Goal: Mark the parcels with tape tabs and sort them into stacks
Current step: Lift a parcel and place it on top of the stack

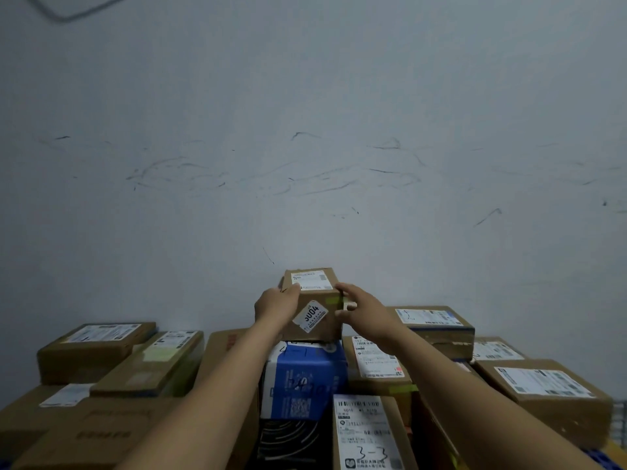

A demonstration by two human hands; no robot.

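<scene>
The small parcel, a plain brown cardboard box with squared edges, is seen in the head view set on top of a blue-and-white carton, close against a pale wall scuffed with dark streaks. A white shipping label is stuck on its top face; its print is too small to be read. On the near face a white sticker is set at a slant and is printed "5004", and a yellow-green tape tab is stuck beside the right edge.

The small parcel is gripped at its left side by the left hand, with the fingers curled over the upper edge. The right hand is held at the right edge with its fingers half bent; whether it grips the box cannot be told.

"4-1" is handwritten on the blue-and-white carton, and "3-3" on the label of a front box. Matte cardboard parcels with white labels are stacked to both sides.
</scene>
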